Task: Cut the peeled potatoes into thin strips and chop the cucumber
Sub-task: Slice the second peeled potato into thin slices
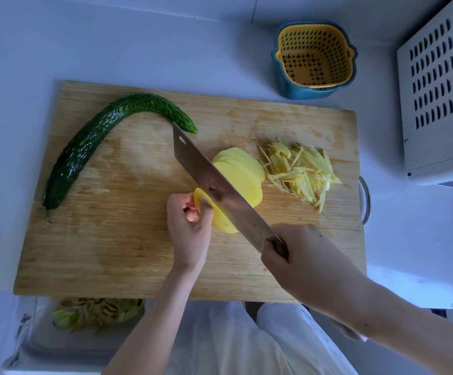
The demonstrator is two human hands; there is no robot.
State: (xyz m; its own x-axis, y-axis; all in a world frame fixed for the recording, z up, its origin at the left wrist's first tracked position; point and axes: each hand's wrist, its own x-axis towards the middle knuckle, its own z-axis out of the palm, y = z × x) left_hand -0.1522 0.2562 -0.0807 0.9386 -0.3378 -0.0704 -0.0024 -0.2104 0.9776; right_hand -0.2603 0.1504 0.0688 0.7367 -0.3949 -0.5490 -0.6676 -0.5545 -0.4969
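Observation:
A peeled yellow potato lies mid-board on the wooden cutting board, partly sliced, with its thin slices fanned out behind the blade. My left hand grips the uncut end with curled fingers. My right hand holds the handle of a steel cleaver, whose blade stands across the potato. A heap of thin potato strips rests to the right. A long curved dark green cucumber lies whole on the board's left side.
A yellow colander in a blue bowl stands behind the board. A white vented appliance fills the right edge. A bag with peelings sits below the board's front edge. A metal handle sticks out at the board's right side.

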